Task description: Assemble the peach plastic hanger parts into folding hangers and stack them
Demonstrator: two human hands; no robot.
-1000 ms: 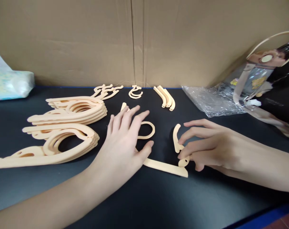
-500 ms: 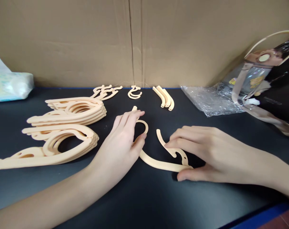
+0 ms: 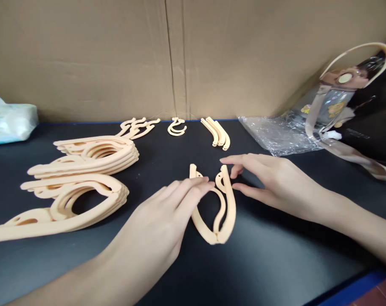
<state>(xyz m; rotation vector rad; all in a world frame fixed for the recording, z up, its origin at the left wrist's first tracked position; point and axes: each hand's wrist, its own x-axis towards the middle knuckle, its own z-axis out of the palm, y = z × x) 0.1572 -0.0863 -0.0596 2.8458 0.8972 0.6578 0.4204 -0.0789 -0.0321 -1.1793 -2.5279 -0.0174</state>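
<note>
A cream plastic folding hanger (image 3: 230,212) lies folded on the black tabletop in front of me, its two arms pointing away and its joint toward me. My left hand (image 3: 167,216) is closed over the hanger's left arm, fingertips reaching across its middle; the thumb is hidden. To the right, my right hand (image 3: 266,180) has its fingers apart, with the thumb tip close to the right arm; whether it touches I cannot tell. Two stacks of similar folded hangers, a rear stack (image 3: 116,157) and a front stack (image 3: 94,219), lie on the left.
At the back are loose hanger pieces: branched parts (image 3: 138,127), hooks (image 3: 176,127) and curved arms (image 3: 216,131). A clear plastic bag (image 3: 266,134) and a strapped bottle (image 3: 333,100) are at right. A white-blue packet (image 3: 12,123) sits far left. A cardboard wall (image 3: 116,59) closes the back.
The hanger's arms have been folded together and it now points away from me. My right hand has come off it and opened; the left hand has moved nearer to me.
</note>
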